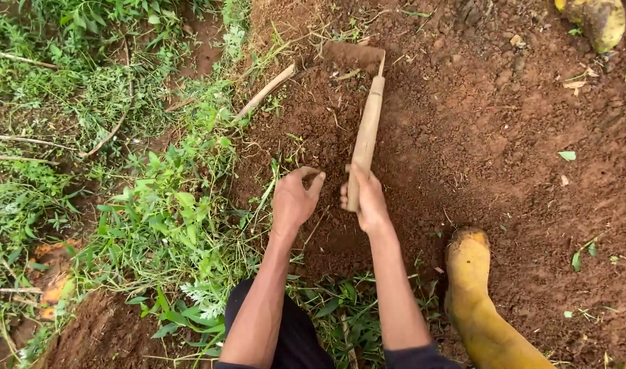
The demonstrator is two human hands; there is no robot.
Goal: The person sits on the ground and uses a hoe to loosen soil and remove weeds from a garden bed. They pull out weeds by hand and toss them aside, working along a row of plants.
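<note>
Outdoors, ground: loose red-brown soil (504, 137) fills the middle and right; weeds (156, 219) cover the left.
Count: two hands, one hoe, one yellow boot (473, 287) at lower right, one yellowish lump at the top right corner.
Hoe (365, 130): short pale wooden handle, soil-caked blade sunk in the earth ahead of the person.
Right hand (369, 201): clamped round the handle's near end.
Left hand (294, 198): just beside it, fingers curled with thumb and forefinger pinched; whether it grips anything I cannot tell.
</note>
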